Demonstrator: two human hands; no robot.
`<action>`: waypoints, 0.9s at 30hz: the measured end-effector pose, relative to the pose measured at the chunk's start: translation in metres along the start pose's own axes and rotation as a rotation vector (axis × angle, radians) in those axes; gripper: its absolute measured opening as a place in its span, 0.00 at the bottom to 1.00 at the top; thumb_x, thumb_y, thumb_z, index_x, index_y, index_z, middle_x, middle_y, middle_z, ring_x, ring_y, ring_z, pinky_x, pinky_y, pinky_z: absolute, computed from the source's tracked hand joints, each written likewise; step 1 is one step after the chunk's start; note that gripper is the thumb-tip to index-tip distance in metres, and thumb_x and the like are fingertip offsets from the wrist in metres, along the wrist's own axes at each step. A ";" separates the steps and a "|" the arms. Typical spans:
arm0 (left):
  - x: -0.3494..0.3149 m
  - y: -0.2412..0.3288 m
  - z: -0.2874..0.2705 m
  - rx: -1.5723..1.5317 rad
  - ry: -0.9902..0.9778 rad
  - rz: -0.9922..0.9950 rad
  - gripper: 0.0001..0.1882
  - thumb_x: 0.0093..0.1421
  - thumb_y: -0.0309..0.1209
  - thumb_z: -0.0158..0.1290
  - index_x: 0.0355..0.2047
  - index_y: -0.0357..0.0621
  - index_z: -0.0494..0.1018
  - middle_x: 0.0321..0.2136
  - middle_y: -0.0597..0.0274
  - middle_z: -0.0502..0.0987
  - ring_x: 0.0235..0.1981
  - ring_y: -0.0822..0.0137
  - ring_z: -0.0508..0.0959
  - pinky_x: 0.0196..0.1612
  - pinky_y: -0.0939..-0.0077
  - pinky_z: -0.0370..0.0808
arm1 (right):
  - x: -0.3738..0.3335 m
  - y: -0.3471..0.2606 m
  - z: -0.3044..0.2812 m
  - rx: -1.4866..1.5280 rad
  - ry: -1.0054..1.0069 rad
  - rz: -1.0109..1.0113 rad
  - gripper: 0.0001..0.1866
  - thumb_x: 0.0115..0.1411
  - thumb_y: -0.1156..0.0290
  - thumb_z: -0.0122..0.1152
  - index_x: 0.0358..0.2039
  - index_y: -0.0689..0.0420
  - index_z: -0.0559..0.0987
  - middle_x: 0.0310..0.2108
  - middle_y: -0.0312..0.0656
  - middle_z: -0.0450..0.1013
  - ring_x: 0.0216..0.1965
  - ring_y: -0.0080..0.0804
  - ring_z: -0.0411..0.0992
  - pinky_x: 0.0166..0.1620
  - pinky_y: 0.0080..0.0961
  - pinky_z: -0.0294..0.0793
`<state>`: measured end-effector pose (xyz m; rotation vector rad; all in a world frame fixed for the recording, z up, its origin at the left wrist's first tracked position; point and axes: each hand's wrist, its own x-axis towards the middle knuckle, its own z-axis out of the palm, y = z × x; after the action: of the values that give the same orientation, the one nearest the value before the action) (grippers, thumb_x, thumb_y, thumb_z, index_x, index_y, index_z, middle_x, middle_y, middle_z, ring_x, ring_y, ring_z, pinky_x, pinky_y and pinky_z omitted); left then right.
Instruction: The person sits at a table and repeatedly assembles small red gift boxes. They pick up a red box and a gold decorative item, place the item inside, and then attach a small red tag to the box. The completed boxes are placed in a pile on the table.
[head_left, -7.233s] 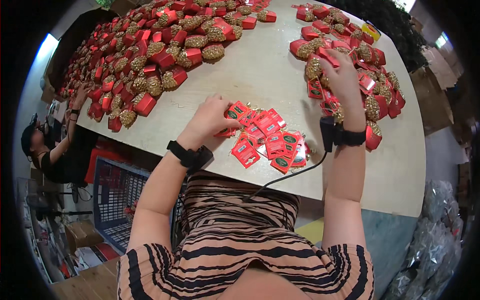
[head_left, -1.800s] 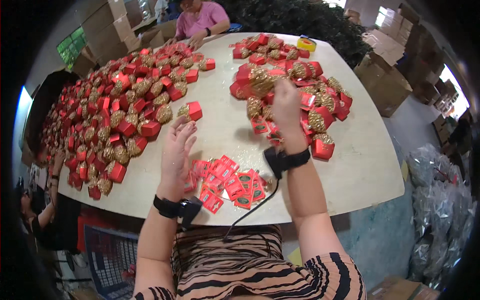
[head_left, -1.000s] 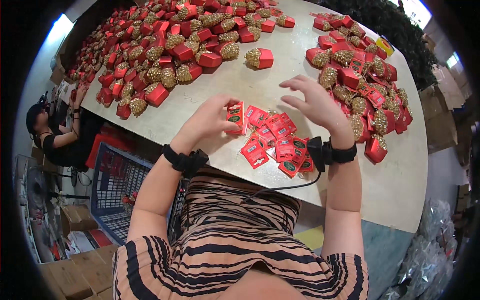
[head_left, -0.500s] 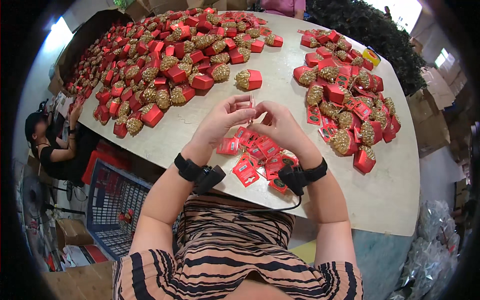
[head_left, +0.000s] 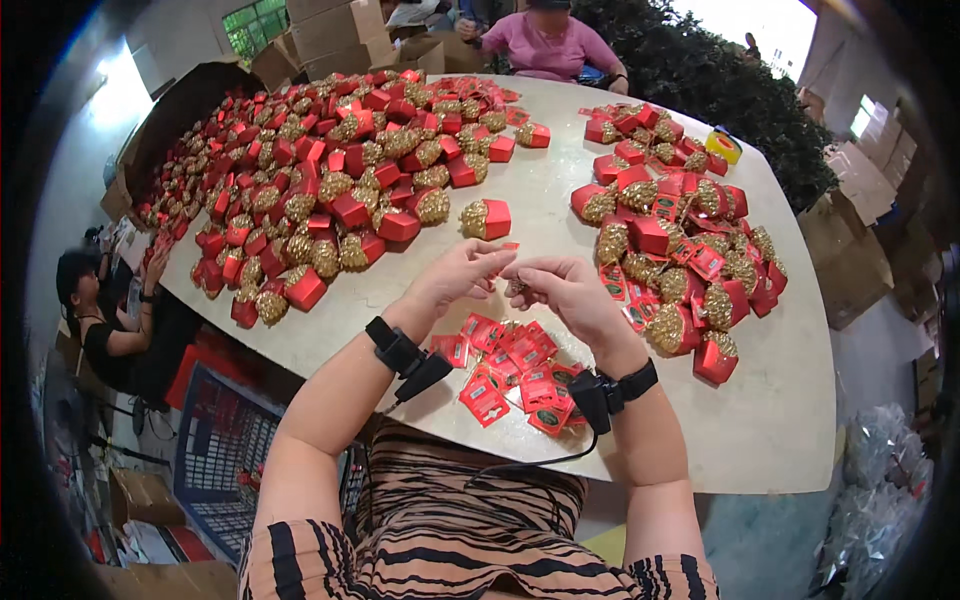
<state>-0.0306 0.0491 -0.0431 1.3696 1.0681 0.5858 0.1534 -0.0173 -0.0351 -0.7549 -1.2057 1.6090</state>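
A red tag (head_left: 511,246) was up between the two hands, above the tabletop, with only slivers of its bright red face showing; the fingers hid the remainder. The left hand (head_left: 452,283) had thumb and forefinger drawn narrow around it. The right hand (head_left: 578,300) was pinched just beside, thumb against forefinger, on a small gold-brown bit (head_left: 515,287) too small to make out.

Just below, toward the person, lay a loose pile of tags (head_left: 530,350): flat red squarish cards, overlapping at all angles, some with a dark green oval, some with a white label patch, with gold glints among them. Beyond the hands a single ornament (head_left: 486,219) lay on its side, its base red and faceted, its top knobbly gold.

Around this, the pale table (head_left: 760,430) showed as a strip running away between the large left heap (head_left: 350,185) of similar ornaments and the smaller right heap (head_left: 690,250), the latter mixed with tags. The right hand was near that smaller heap. A broader stretch of tabletop opened toward the right front corner. The near edge ran close before the person's body, the tag pile near it, and a black cable (head_left: 540,463) curved across that edge from the right wrist.
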 end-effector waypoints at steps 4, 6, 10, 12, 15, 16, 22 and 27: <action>0.049 0.014 -0.013 0.386 0.151 0.371 0.27 0.60 0.47 0.47 0.50 0.36 0.65 0.39 0.52 0.73 0.41 0.62 0.73 0.44 0.70 0.71 | 0.002 -0.004 -0.005 -0.008 0.009 -0.130 0.14 0.54 0.79 0.56 0.42 0.69 0.75 0.32 0.44 0.75 0.33 0.26 0.73 0.40 0.22 0.72; 0.082 0.009 -0.026 0.988 0.325 0.502 0.26 0.57 0.37 0.48 0.52 0.35 0.63 0.51 0.42 0.65 0.53 0.49 0.66 0.55 0.65 0.63 | 0.000 -0.008 -0.004 -0.068 0.127 -0.150 0.12 0.53 0.80 0.57 0.39 0.69 0.76 0.30 0.44 0.75 0.31 0.25 0.73 0.36 0.20 0.72; 0.105 0.004 -0.027 1.350 0.240 0.472 0.24 0.52 0.34 0.51 0.51 0.44 0.66 0.49 0.47 0.66 0.50 0.49 0.67 0.53 0.59 0.65 | 0.000 -0.006 -0.013 -0.051 0.196 -0.218 0.07 0.53 0.77 0.58 0.31 0.67 0.78 0.28 0.42 0.74 0.24 0.22 0.72 0.24 0.15 0.69; 0.108 0.005 -0.025 1.448 0.178 0.388 0.24 0.50 0.33 0.53 0.49 0.44 0.67 0.47 0.49 0.67 0.49 0.49 0.68 0.51 0.59 0.67 | 0.002 -0.003 -0.009 -0.091 0.292 -0.300 0.06 0.54 0.77 0.58 0.30 0.67 0.78 0.29 0.43 0.73 0.22 0.22 0.72 0.21 0.15 0.68; 0.111 -0.001 -0.029 1.498 0.181 0.336 0.24 0.48 0.34 0.56 0.46 0.43 0.68 0.44 0.50 0.69 0.47 0.50 0.70 0.48 0.59 0.69 | -0.001 -0.013 -0.007 -0.093 0.296 -0.209 0.08 0.55 0.74 0.57 0.30 0.67 0.78 0.32 0.44 0.74 0.18 0.20 0.71 0.18 0.14 0.66; 0.109 -0.003 -0.028 1.513 0.209 0.358 0.23 0.47 0.34 0.56 0.45 0.42 0.68 0.43 0.51 0.69 0.46 0.50 0.71 0.47 0.59 0.70 | -0.002 -0.014 -0.008 -0.081 0.291 -0.176 0.08 0.56 0.74 0.57 0.29 0.67 0.78 0.31 0.43 0.74 0.17 0.20 0.71 0.18 0.14 0.66; 0.093 -0.008 -0.049 1.079 0.197 0.406 0.26 0.44 0.35 0.60 0.43 0.41 0.69 0.35 0.50 0.74 0.39 0.55 0.75 0.42 0.64 0.73 | -0.001 -0.014 -0.014 0.136 0.199 -0.057 0.06 0.57 0.74 0.55 0.31 0.64 0.76 0.26 0.44 0.75 0.20 0.22 0.72 0.24 0.17 0.72; 0.063 0.008 -0.050 -0.180 0.087 0.004 0.20 0.49 0.36 0.58 0.41 0.43 0.69 0.32 0.61 0.76 0.33 0.66 0.77 0.38 0.70 0.76 | 0.003 -0.004 -0.012 -0.146 0.277 -0.182 0.09 0.60 0.71 0.53 0.33 0.64 0.77 0.22 0.38 0.73 0.20 0.17 0.69 0.26 0.15 0.70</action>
<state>-0.0436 0.1284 -0.0455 1.1986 1.0552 0.7323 0.1642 -0.0100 -0.0355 -0.9012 -1.1612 1.2326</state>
